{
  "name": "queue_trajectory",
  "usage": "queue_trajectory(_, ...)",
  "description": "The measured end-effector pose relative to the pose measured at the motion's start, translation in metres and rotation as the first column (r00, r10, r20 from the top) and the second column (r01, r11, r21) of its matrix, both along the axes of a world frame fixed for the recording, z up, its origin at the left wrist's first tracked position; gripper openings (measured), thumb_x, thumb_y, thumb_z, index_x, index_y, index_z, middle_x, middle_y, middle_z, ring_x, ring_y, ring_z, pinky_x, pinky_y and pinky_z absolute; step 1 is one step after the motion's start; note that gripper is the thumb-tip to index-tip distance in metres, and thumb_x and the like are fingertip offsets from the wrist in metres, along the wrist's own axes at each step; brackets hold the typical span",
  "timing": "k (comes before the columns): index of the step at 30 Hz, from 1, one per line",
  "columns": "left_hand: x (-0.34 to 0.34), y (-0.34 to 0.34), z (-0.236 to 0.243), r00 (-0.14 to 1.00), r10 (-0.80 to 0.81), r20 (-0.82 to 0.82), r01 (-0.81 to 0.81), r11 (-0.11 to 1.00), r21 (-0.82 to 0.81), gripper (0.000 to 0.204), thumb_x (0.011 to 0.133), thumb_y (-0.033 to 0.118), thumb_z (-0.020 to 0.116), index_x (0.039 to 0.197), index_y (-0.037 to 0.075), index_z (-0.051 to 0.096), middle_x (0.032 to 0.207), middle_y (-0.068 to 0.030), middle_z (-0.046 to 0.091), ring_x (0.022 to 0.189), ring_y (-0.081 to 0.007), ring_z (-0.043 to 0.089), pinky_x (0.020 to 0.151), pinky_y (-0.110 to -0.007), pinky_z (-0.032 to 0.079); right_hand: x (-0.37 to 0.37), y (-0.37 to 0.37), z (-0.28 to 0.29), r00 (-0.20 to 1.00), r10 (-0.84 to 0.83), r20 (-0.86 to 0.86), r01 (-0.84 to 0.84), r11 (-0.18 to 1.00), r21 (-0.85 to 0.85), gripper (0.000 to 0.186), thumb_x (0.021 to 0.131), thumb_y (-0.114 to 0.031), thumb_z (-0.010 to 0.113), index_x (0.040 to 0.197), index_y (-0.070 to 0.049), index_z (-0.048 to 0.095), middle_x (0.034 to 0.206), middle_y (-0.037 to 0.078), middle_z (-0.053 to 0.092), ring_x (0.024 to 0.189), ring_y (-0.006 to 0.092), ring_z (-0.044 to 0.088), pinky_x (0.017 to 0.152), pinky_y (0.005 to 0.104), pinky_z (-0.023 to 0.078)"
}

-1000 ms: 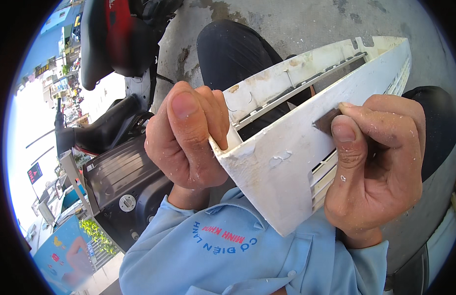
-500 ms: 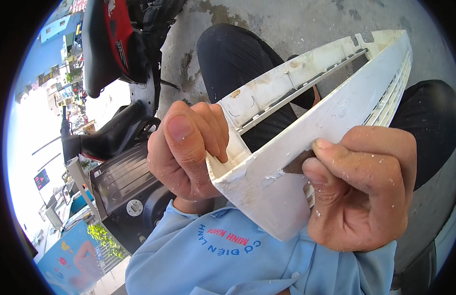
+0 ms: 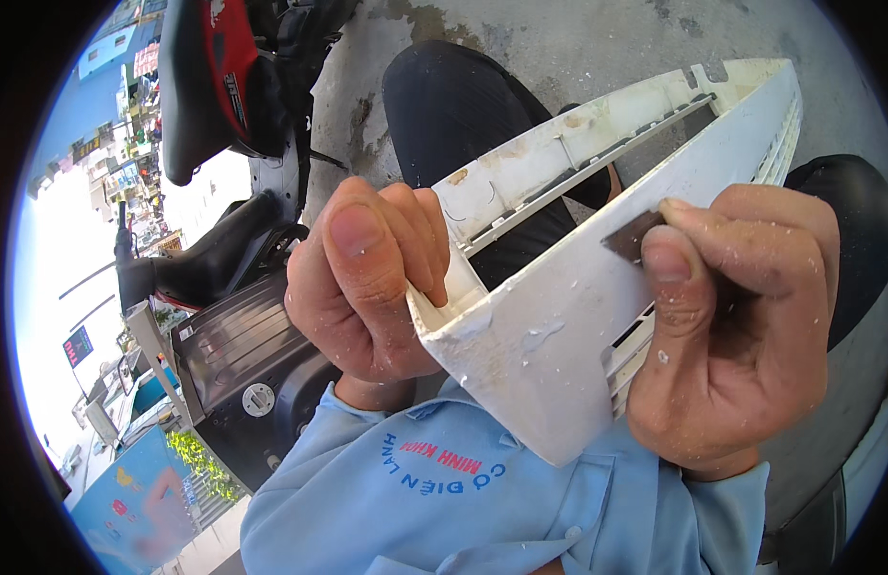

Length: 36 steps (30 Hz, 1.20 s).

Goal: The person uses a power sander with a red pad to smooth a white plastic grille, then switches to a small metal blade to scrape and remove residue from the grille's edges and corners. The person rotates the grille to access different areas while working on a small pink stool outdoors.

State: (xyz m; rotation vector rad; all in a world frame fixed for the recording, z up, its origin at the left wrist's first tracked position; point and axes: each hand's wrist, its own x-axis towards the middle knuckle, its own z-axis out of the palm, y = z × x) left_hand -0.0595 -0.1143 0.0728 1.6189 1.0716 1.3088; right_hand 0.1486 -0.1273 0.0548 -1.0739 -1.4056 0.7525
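A long white plastic housing (image 3: 520,331) with slatted vents and an open, framed middle lies slanted across my lap, its near corner toward my chest. Closed around that near end is my left hand (image 3: 367,278), fingers curled over the inner edge. My right hand (image 3: 741,326) pinches a small, dark, flat scraper-like piece (image 3: 632,238) between thumb and forefinger, close over the housing's outer face; whether it touches is unclear. A raised white smear (image 3: 542,335) and small flecks mark the surface near the corner. White specks also dot my fingers.
My dark-trousered knees (image 3: 463,110) stand on both sides of the housing. At the left are a red and black motorbike (image 3: 233,86) and a dark ribbed case-like object (image 3: 242,345). Stained concrete floor (image 3: 588,38) stretches beyond.
My right hand has moved up and to the right along the housing's face with the dark piece, uncovering more of the vent slats. My left hand keeps its grip on the corner.
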Motion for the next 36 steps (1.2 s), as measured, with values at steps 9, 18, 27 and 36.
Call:
queue_trajectory(9, -0.002, -0.010, 0.002, 1.000, -0.011, -0.007, 0.012, 1.000, 0.013, 0.045, 0.110, 0.025, 0.041, 0.073, 0.002, 0.050, 0.056, -0.0019, 0.048, 0.046, -0.0054, 0.039, 0.044, -0.023, 0.029, -0.002, -0.016, 0.008, 0.998, 0.061, 0.014, -0.061, 0.998, 0.003, 0.013, 0.091, -0.001, 0.071, 0.101, 0.003, 0.065, 0.094, 0.010, 0.057, 0.077, 0.0149, 0.054, 0.068, 0.0249, 0.044)
queue_trajectory(18, -0.001, 0.000, 0.001, 1.000, -0.018, -0.022, 0.019, 1.000, 0.022, 0.046, 0.111, 0.027, 0.038, 0.072, 0.002, 0.049, 0.056, -0.0019, 0.048, 0.047, -0.0053, 0.038, 0.045, -0.023, 0.028, 0.000, -0.003, 0.001, 0.999, 0.021, 0.028, -0.021, 1.000, 0.014, 0.015, 0.091, -0.003, 0.072, 0.102, 0.002, 0.065, 0.097, 0.010, 0.057, 0.077, 0.0134, 0.054, 0.068, 0.0251, 0.046)
queue_trajectory(27, -0.004, -0.008, 0.000, 0.999, -0.006, -0.033, 0.006, 1.000, 0.016, 0.046, 0.111, 0.024, 0.037, 0.073, 0.000, 0.049, 0.057, -0.0022, 0.048, 0.049, -0.0062, 0.040, 0.046, -0.024, 0.029, 0.002, -0.005, 0.005, 0.996, 0.087, 0.026, -0.088, 0.996, 0.033, 0.017, 0.088, -0.002, 0.074, 0.103, 0.002, 0.066, 0.094, 0.011, 0.057, 0.079, 0.0154, 0.055, 0.069, 0.0251, 0.045)
queue_trajectory(36, -0.001, 0.000, 0.001, 0.999, -0.022, -0.035, 0.022, 1.000, 0.009, 0.046, 0.111, 0.022, 0.036, 0.071, 0.002, 0.049, 0.056, -0.0009, 0.046, 0.049, -0.0055, 0.038, 0.046, -0.023, 0.028, -0.002, 0.007, -0.003, 0.999, 0.035, -0.008, -0.034, 0.998, 0.055, 0.014, 0.088, -0.002, 0.074, 0.100, 0.002, 0.067, 0.095, 0.010, 0.058, 0.075, 0.0144, 0.054, 0.066, 0.0248, 0.045)
